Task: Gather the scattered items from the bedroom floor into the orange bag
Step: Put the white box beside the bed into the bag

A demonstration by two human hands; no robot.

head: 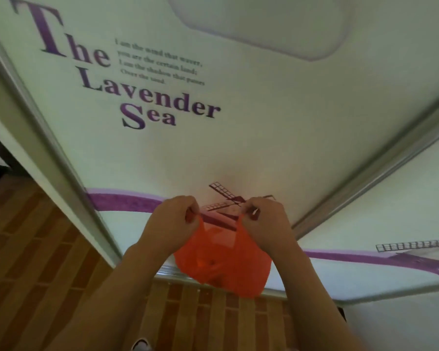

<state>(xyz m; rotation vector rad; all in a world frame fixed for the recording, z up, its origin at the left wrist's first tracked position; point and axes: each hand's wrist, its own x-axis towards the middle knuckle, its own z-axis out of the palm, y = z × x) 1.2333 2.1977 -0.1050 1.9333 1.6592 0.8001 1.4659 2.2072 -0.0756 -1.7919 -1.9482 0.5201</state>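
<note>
The orange bag (222, 262), a thin plastic one, hangs in the air in front of a printed wardrobe door. My left hand (174, 219) pinches its left handle and my right hand (265, 220) pinches its right handle, pulling the two handles apart at the top. The bag's lower part bulges with dark shapes inside that I cannot identify. No scattered items show on the floor in this view.
A sliding wardrobe door (238, 138) with purple lettering and a windmill print fills the view, its metal bottom rail (171, 272) behind the bag. Wood-pattern floor (41, 262) lies below. A small pale object (140, 344) sits at the bottom edge.
</note>
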